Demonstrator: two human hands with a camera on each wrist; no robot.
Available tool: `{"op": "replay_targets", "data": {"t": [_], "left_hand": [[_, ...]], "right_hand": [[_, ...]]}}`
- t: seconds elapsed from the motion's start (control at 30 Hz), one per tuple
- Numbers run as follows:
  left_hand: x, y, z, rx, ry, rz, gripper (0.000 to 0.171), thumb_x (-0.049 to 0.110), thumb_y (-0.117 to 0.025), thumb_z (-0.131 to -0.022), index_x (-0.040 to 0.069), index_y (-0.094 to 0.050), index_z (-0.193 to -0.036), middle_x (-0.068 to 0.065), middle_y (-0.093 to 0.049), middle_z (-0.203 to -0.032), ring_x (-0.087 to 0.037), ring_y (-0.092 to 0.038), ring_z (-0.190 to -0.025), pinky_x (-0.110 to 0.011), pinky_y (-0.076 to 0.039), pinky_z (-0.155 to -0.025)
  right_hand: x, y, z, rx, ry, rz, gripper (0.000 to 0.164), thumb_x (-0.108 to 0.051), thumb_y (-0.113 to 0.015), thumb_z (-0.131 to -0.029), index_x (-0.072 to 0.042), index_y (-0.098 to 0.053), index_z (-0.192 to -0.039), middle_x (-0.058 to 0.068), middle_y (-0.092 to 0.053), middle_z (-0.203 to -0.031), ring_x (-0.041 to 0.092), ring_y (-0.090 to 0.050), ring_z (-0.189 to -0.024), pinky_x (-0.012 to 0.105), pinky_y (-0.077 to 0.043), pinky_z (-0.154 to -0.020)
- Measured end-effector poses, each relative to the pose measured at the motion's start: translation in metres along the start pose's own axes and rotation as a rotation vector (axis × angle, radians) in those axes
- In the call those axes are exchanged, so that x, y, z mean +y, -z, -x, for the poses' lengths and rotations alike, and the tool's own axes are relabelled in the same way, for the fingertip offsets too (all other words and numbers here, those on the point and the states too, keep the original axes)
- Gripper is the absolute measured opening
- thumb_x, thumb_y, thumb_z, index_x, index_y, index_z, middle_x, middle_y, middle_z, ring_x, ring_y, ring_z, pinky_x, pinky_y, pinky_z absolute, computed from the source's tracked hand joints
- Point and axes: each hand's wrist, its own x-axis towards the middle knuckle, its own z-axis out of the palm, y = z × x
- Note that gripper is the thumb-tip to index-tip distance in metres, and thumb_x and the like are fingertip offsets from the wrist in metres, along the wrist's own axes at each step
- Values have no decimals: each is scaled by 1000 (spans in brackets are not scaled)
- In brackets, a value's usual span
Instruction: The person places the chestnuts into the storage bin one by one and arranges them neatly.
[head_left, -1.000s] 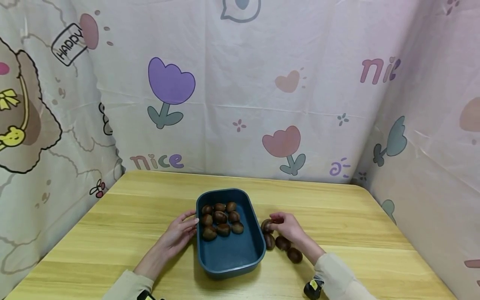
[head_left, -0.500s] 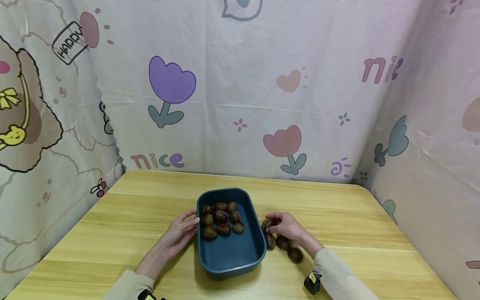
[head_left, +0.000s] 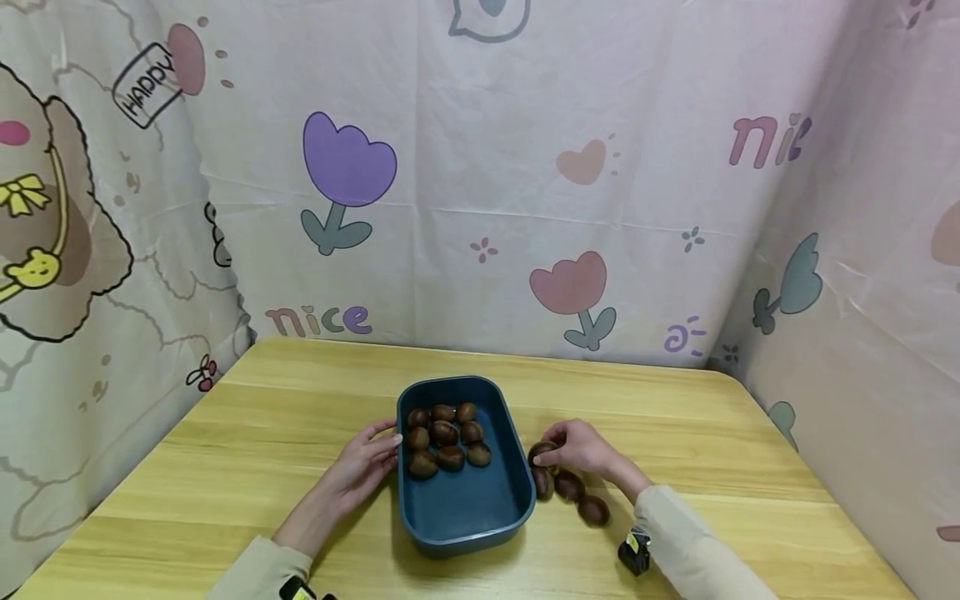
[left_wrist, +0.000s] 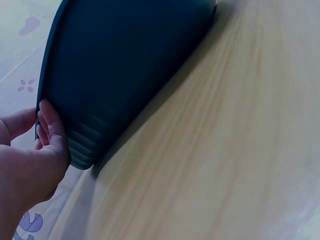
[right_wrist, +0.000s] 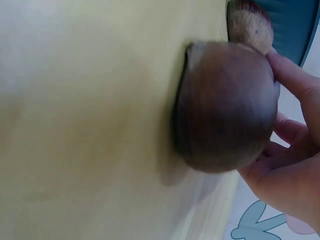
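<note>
Several brown chestnuts [head_left: 443,432] lie in neat rows in the far part of a dark blue rectangular tray [head_left: 465,510]. My left hand [head_left: 354,473] is at the tray's left side; the left wrist view shows thumb and fingers pinching its rim. Just right of the tray, my right hand [head_left: 588,450] grips a chestnut [head_left: 542,452] between thumb and fingers. Three more chestnuts [head_left: 569,486] sit on the table below that hand, one right beside the tray wall. In the right wrist view a large near chestnut [right_wrist: 227,107] partly hides the fingertips.
The light wooden table [head_left: 300,392] carries everything. A printed cloth [head_left: 480,167] hangs behind it and along both sides. Small black devices are strapped at both wrists, one [head_left: 635,550] on the right sleeve.
My right hand stays at the same chestnut, its fingers shifting slightly around it. The left hand and tray hold their places; the head view has drifted a little.
</note>
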Motion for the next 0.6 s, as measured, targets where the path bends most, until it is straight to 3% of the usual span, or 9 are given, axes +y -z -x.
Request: {"op": "replay_targets", "data": {"t": [0.2,0.4,0.6], "left_hand": [[1,-1,0,3,6,-2,28,-4,-45,-98,-1,-37,-125,-3,-54,-93,-11,-54,-83,-24,-45,-77],[0,0,-1,8,7,-7,28,-3,-44,-98,-1,-37,-125,-2,-55,-92,-11,-55,-83,-24,-45,-77],[0,1,0,1,5,-6,26,-3,-44,-98,1,-38,-122,-2,-55,-92,-11,-55,-83,-24,-45,-77]], "right_hand": [[0,4,-2,32,-45,4,25,-22,-82,-76,-5,-69,-90,-2,-65,-78,13,-56,-75,31,-47,-70],[-9,8,-1,46,-64,-126,27,-23,-78,-82,-2,-68,-95,1,-65,-80,15,-58,-76,32,-48,-70],[-20,13,-5,53,-47,-216,30,-24,-76,-84,0,-69,-101,2,-67,-86,16,-59,-80,41,-50,-78]]}}
